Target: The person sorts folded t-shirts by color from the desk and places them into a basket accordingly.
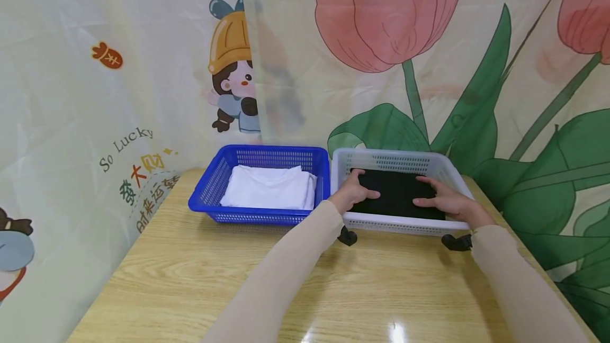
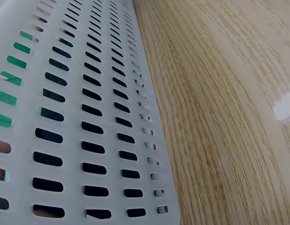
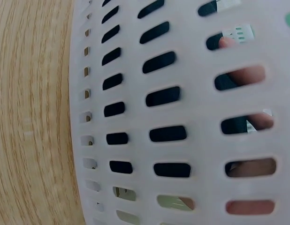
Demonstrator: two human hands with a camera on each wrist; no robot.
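Note:
A folded black cloth (image 1: pixel 395 192) lies in the white slotted basket (image 1: pixel 400 225) on the right of the table. At its left side my left hand (image 1: pixel 351 192) holds the cloth, thumb on top. My right hand (image 1: pixel 450 201) holds the right side, thumb and forefinger over the top; the remaining fingers are hidden. Both wrist views look at the basket's outer wall, with dark cloth (image 2: pixel 47 159) behind the slots in the left wrist view and bits of fingers (image 3: pixel 248 75) in the right one. To the left, a folded white garment (image 1: pixel 269 188) sits in the blue basket (image 1: pixel 259 217).
Both baskets stand side by side on a wood-grain table (image 1: pixel 200 279). A printed curtain (image 1: pixel 295 68) with tulips and cartoon figures hangs behind and around it. Black wrist mounts (image 1: pixel 456 242) hang just in front of the white basket.

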